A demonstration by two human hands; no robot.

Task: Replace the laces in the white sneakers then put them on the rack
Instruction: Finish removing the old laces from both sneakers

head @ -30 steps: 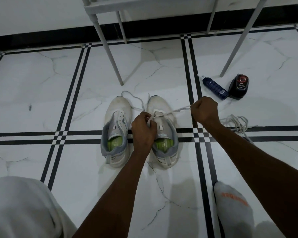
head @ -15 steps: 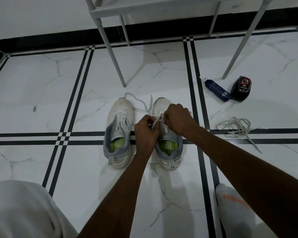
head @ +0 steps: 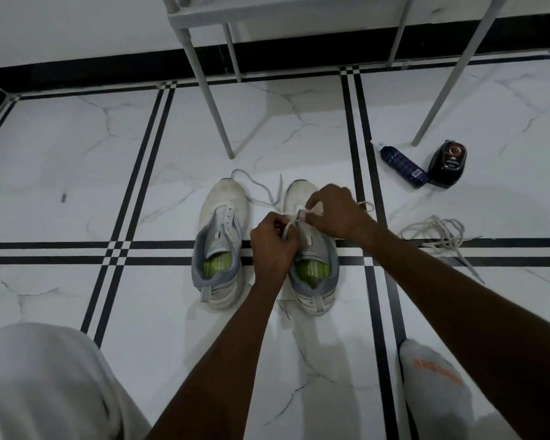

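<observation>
Both hands over right sneaker (head: 313, 265), toe away: left hand (head: 273, 241) and right hand (head: 331, 212) each pinch the lace (head: 294, 219) strung taut between their fingertips, likely for threading eyelets; left sneaker (head: 219, 246) beside, unlaced.

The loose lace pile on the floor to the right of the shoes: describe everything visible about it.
The lace pile is a whitish flat cord, woven by its look, lying in several tangled loops on the marble floor. It sits across the black double stripe, right of the right forearm, nearer the viewer than the blue bottle. One end trails toward the lower right. Neither hand touches it; whether it is one lace or two cannot be told.
</observation>
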